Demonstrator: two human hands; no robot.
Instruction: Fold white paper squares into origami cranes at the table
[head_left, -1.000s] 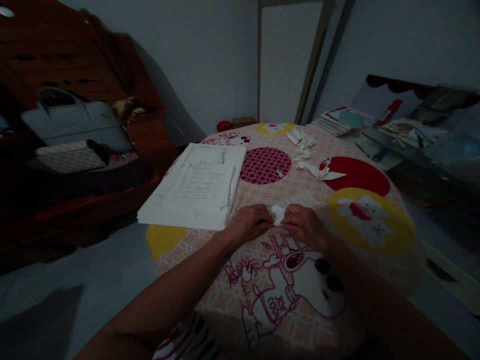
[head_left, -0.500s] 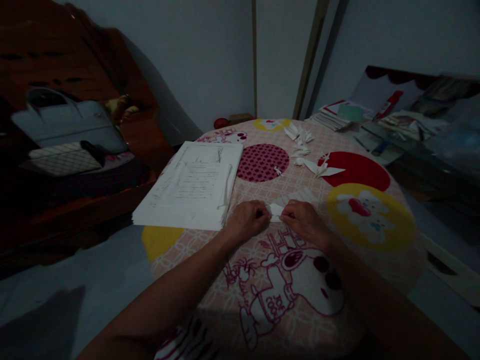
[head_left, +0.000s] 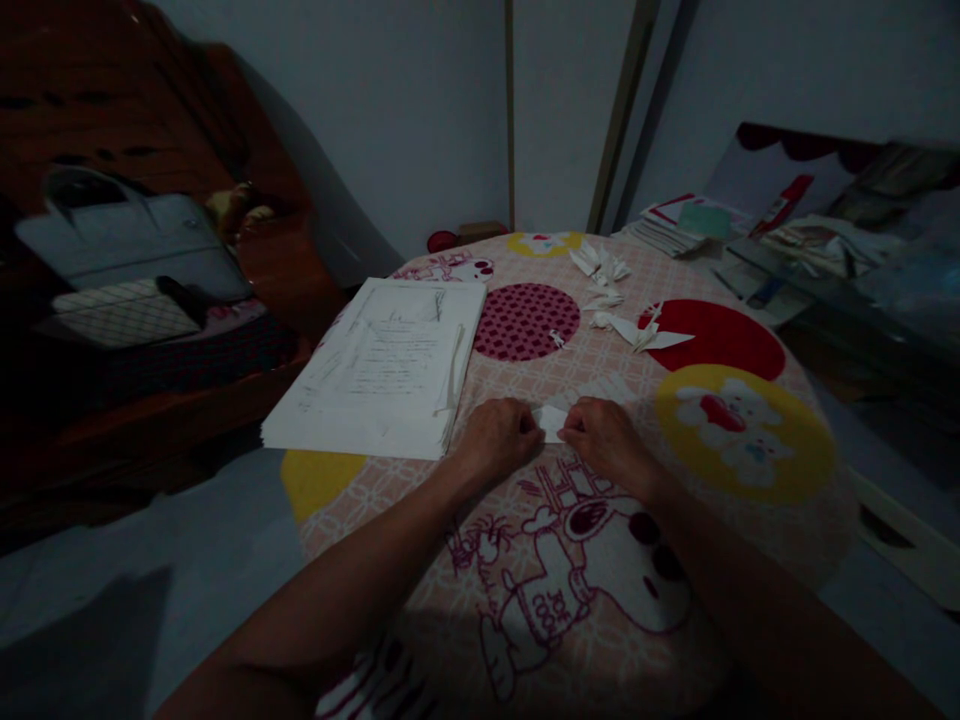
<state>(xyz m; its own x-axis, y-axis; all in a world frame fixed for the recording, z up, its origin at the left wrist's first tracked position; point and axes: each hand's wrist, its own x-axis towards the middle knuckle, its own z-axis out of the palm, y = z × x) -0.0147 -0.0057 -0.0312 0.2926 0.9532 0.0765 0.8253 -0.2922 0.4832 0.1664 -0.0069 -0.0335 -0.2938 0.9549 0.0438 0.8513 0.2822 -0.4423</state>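
A small folded piece of white paper (head_left: 552, 424) lies low over the patterned tablecloth (head_left: 420, 530), between my two hands. My left hand (head_left: 501, 432) pinches its left end, fingers curled in. On its right end my right hand (head_left: 604, 432) has a similar pinch, thumb and fingertips pressed together. The ends of the paper are hidden under my fingers. Beyond my hands lie a folded paper crane (head_left: 649, 338) and more white folded paper pieces (head_left: 598, 265). A tiny white paper scrap (head_left: 556, 338) rests on the purple dotted circle.
At the left of the table sits a thick stack of printed paper (head_left: 390, 370). A bag (head_left: 135, 240) and a checked pouch (head_left: 124, 312) rest on a wooden chair (head_left: 274, 260) at left. Papers (head_left: 667, 235) and a glass shelf (head_left: 795, 275) stand at the right.
Both hands stay almost in place, still pinching the paper, which now looks slightly flatter between them. The view has shifted very slightly.
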